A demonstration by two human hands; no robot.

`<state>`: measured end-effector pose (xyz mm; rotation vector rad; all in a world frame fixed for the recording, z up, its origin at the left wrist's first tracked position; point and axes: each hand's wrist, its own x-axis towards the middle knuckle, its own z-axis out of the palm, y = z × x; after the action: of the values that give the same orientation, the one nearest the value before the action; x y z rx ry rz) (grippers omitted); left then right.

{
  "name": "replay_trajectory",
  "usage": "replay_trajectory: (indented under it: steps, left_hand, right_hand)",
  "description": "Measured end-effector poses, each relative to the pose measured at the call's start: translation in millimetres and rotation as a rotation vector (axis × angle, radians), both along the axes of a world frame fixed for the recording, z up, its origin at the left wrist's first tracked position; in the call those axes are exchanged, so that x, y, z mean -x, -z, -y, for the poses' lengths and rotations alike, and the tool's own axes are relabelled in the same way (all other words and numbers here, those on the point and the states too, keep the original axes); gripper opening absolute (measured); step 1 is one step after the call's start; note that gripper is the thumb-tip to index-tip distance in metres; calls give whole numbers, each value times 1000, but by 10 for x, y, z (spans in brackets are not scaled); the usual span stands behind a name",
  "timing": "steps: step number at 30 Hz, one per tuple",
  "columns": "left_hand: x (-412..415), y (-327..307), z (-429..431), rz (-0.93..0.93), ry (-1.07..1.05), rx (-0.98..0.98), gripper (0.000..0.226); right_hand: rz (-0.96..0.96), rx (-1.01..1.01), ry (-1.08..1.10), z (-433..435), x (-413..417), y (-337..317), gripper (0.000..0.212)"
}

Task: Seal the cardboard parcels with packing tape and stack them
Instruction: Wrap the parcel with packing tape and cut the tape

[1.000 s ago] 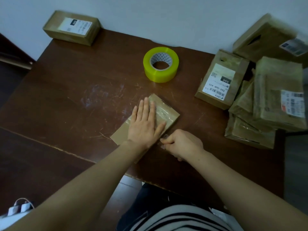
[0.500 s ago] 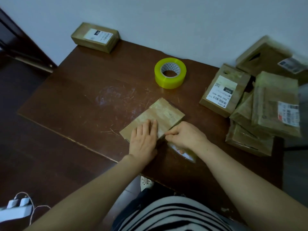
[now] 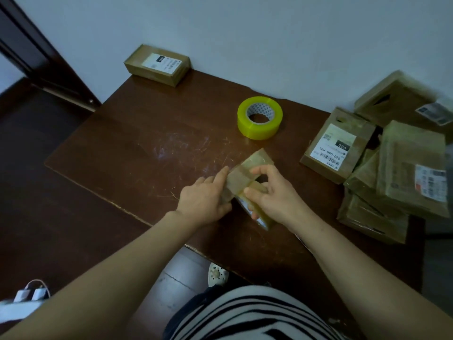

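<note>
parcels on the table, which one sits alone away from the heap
The labelled parcel at the far left corner against the wall. The others lie heaped at the right edge, apart from the small one in both hands.

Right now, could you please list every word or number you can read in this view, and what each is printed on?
"060": upside down, black patch on the white label of the parcel right of the tape roll.
"060-06B A05": same label, upside down.
Label on the far-corner parcel: too small.
Labels on the right-hand pile: blurred.

Pale wall (image 3: 269, 33); dark floor (image 3: 49, 217)
</note>
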<state>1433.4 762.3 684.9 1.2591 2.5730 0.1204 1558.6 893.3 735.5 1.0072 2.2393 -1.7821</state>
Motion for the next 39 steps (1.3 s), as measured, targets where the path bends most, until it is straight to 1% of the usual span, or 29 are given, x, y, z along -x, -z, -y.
replay_trajectory:
  steps: [1, 2, 4, 8, 10, 12, 14, 15, 16, 18, 19, 21, 24, 28, 29, 30, 32, 33, 34, 35, 37, 38, 39]
  left_hand:
    - [4, -1, -6, 4, -4, 1, 89]
    - [14, -5, -15, 10, 0, 4, 88]
    - [61, 8, -17, 18, 6, 3, 86]
    - [157, -56, -24, 71, -21, 19, 85]
    - [206, -95, -41, 169, -18, 45, 87]
    - [270, -147, -84, 339, -26, 98, 90]
    - [340, -211, -205, 532, -110, 130, 92]
    - [344, -224, -303, 561, -166, 128, 92]
    - [318, -220, -411, 519, -221, 114, 88]
    - [218, -175, -592, 291, -295, 16, 71]
    - [183, -148, -655, 184, -299, -22, 68]
    - [198, -97, -718, 91, -273, -50, 68]
    - [335, -76, -683, 133, -254, -48, 72]
    - [435, -67, -724, 335, -326, 15, 82]
    - [430, -61, -732, 328, -331, 17, 85]
    - [421, -56, -733, 282, -333, 7, 85]
    - [371, -52, -720, 181, -331, -25, 82]
    - [351, -60, -721, 180, -327, -30, 81]
    - [349, -81, -733, 211, -325, -19, 79]
    - [362, -110, -736, 284, -340, -37, 77]
    - [436, -206, -688, 565, -379, -205, 67]
    - [477, -259, -605, 650, -362, -287, 64]
    - [493, -314, -490, 615, -273, -274, 74]
  right_hand:
    - [29, -19, 15, 0, -18, 60, 26]
    - [55, -7, 37, 2, -31, 115, 20]
    - [89, 32, 74, -5, -14, 229, 22]
    - [116, 13, 85, 16, 138, 395, 23]
    - [106, 40, 93, 40, 231, 447, 23]
    - [100, 91, 99, 54, 301, 467, 22]
    - [82, 158, 121, 66, 338, 481, 18]
    - [74, 180, 130, 68, 347, 488, 18]
    - [68, 196, 138, 69, 356, 495, 19]
    - [56, 216, 143, 65, 367, 503, 17]
    - [49, 216, 140, 59, 377, 502, 19]
    - [32, 222, 140, 53, 405, 509, 29]
    - [8, 267, 148, 62, 443, 508, 31]
    - [-14, 308, 161, 44, 440, 514, 31]
    - [-9, 303, 163, 43, 438, 523, 31]
    - [4, 289, 161, 52, 439, 534, 31]
    - [32, 262, 156, 71, 457, 561, 32]
    - [36, 258, 159, 73, 469, 566, 32]
    - [34, 258, 161, 73, 481, 570, 32]
    - [29, 257, 161, 66, 486, 576, 32]
    - [22, 264, 157, 48, 479, 582, 31]
    - [26, 273, 153, 39, 469, 575, 30]
    - [33, 283, 150, 34, 457, 565, 28]
